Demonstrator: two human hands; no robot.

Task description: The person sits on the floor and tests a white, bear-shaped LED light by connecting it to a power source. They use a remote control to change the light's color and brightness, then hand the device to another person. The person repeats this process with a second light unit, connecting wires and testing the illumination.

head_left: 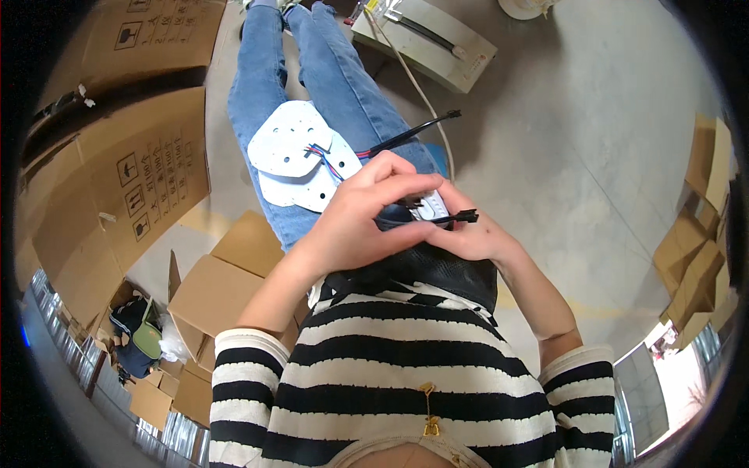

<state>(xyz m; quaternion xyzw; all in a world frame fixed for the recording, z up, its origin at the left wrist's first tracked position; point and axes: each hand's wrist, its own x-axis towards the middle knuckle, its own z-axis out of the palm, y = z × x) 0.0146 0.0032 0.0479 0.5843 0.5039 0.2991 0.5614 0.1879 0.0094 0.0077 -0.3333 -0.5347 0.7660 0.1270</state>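
My left hand (pixel 363 210) and my right hand (pixel 472 226) meet above my lap, fingers curled around a small white part (pixel 431 207). Most of that part is hidden by the fingers. A short black cable connector (pixel 466 216) sticks out from between the hands, lying against the right one. White rounded plates with holes (pixel 289 140) rest on my thighs, just beyond the left hand. Thin coloured wires (pixel 321 156) lie over them. A black-sleeved cable (pixel 413 134) with a plug end runs out to the right of the plates. Under the hands sits a black mesh pouch (pixel 460 273).
Large cardboard cartons (pixel 101 179) stand at the left, with an opened carton (pixel 222 288) beside my left forearm. A beige metal box with a black handle (pixel 429 39) is on the floor ahead, a pale cord near it. Flattened cardboard (pixel 690 265) leans at the far right.
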